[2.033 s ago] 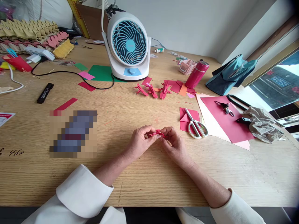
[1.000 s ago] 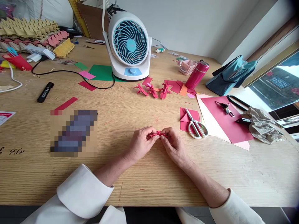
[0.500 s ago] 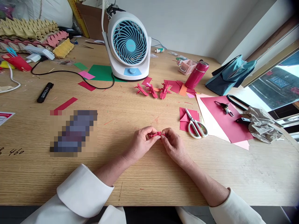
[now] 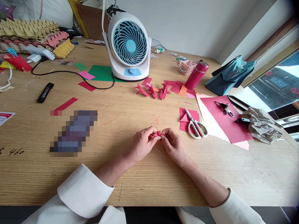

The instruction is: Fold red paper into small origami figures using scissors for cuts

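Note:
A small folded red paper figure (image 4: 158,133) is pinched between my two hands above the wooden table (image 4: 130,183). My left hand (image 4: 143,142) grips its left side with thumb and forefinger. On the other side, my right hand (image 4: 173,145) pinches its right end. Fingers cover much of the folds. Beyond my hands, several finished-looking red origami figures (image 4: 153,91) stand near the fan. White-handled scissors (image 4: 196,126) rest partly on red paper squares (image 4: 184,124) to the right of my right hand.
A white and blue fan (image 4: 130,46) stands at the back. A red flask (image 4: 196,75), a teal bag (image 4: 230,76) and large red sheets (image 4: 224,121) are on the right. Leftward are a black marker (image 4: 45,92), a blurred-out object (image 4: 74,133) and a black cable (image 4: 77,71).
The paper figure has shifted slightly between my fingertips, and more of its folded middle shows. Both hands stay in nearly the same place.

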Action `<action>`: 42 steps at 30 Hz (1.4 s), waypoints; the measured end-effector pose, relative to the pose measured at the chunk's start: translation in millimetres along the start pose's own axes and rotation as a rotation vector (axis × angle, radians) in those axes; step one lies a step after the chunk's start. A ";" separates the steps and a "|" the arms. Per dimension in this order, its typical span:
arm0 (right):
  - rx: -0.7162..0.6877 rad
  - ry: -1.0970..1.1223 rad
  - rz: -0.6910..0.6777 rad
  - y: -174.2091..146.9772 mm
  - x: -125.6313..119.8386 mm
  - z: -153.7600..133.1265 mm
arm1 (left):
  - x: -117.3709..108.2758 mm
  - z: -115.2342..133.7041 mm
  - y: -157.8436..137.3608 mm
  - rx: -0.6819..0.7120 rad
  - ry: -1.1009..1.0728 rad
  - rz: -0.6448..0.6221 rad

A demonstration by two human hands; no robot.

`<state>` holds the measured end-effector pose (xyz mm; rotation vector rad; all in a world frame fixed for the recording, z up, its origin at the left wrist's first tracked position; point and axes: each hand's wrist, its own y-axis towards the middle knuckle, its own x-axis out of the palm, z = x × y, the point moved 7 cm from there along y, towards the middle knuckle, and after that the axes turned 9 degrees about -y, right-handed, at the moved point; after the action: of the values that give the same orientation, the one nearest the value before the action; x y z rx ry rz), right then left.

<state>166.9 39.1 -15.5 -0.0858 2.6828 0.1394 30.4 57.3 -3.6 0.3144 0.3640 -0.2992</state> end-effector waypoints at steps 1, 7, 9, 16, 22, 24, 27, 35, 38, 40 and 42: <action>0.010 0.001 0.000 -0.1 0.1 0.5 | -0.1 0.8 -0.2 0.017 0.023 0.002; 0.030 0.014 0.003 -0.2 -1.1 0.5 | -0.3 3.9 -0.5 0.051 0.038 -0.034; 0.045 0.022 0.004 0.1 -1.8 1.2 | 0.0 4.1 0.1 0.037 -0.007 -0.050; 0.048 0.099 -0.021 -0.5 0.8 3.8 | 4.2 4.1 0.5 -0.008 -0.146 -0.097; 0.064 0.244 -0.056 1.7 2.1 3.9 | 4.3 7.9 0.1 0.010 -0.155 -0.126; 0.080 0.298 -0.073 2.6 2.4 3.2 | 3.4 9.7 0.3 0.028 -0.144 -0.125; 0.106 0.372 -0.093 2.9 3.4 2.7 | 2.3 12.0 0.6 0.055 -0.160 -0.118; 0.164 0.405 -0.043 2.1 0.3 3.8 | -2.5 6.7 2.7 0.052 -0.170 -0.026; 0.186 0.401 -0.014 2.3 -1.6 6.2 | -15.6 17.5 1.7 0.197 -0.057 0.107; 0.193 0.400 -0.005 2.7 -1.9 8.6 | -22.1 31.3 -1.2 0.344 0.082 0.160; 0.194 0.397 0.001 3.2 -2.0 10.8 | -22.2 45.5 -5.2 0.497 0.150 0.134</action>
<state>173.1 43.5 -24.1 -0.0556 3.0752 -0.1541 22.4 41.7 44.1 0.8496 0.4116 -0.2317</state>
